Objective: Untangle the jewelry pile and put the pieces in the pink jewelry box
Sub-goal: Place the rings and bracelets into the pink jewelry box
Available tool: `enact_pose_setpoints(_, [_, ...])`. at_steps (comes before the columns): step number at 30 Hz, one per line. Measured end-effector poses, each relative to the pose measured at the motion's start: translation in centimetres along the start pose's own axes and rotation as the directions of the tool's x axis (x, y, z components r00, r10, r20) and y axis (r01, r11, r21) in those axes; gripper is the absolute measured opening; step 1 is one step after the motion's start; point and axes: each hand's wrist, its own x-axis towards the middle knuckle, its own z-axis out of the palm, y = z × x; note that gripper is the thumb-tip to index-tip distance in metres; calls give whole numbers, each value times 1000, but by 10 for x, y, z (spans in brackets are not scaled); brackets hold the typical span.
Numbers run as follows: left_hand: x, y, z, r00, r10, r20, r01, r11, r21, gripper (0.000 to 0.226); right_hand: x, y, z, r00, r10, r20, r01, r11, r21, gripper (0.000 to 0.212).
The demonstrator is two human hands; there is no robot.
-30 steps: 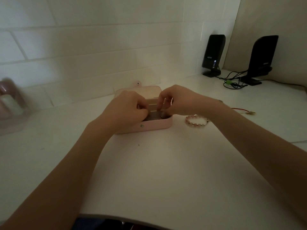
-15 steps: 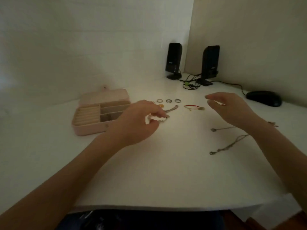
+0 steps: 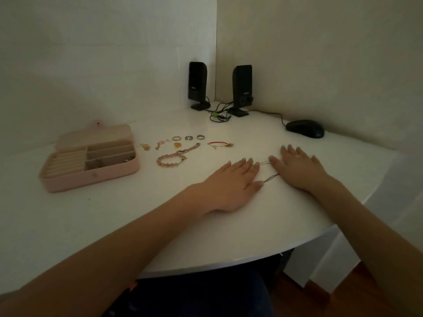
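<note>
The pink jewelry box (image 3: 91, 177) stands open at the left, with a small piece in its right compartment. To its right lie a pink bead bracelet (image 3: 168, 161), a chain bracelet (image 3: 191, 149), a red cord bracelet (image 3: 219, 144), three rings (image 3: 188, 138) and small gold pieces (image 3: 160, 144). My left hand (image 3: 233, 179) and my right hand (image 3: 297, 167) lie flat on the white table, fingers straight. Thin chains (image 3: 271, 177) run between the two hands and pass under my right hand.
Two black speakers (image 3: 198, 84) with tangled cables (image 3: 218, 115) stand in the far corner. A black mouse (image 3: 305, 128) sits at the back right. The table's curved edge (image 3: 251, 259) runs close in front of my arms.
My hands left the box, and the view swung right. The left hand let go of the bead bracelet; both hands now lie flat by the thin chains.
</note>
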Motion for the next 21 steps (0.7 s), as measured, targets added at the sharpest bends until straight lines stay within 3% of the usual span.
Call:
enact_pose_setpoints(7, [-65, -42, 2, 997, -75, -4, 75, 997, -10, 55, -34, -50, 3, 978, -200, 54, 200, 980, 7, 69])
enact_pose_setpoints(17, [-167, -94, -5, 979, -202, 25, 203, 978, -39, 65, -84, -139, 10, 883, -451, 126, 448, 892, 59, 69])
enact_pose_setpoints(21, [-198, -112, -4, 972, -232, 21, 233, 970, -65, 87, -100, -171, 15, 839, -528, 133, 523, 849, 77, 70])
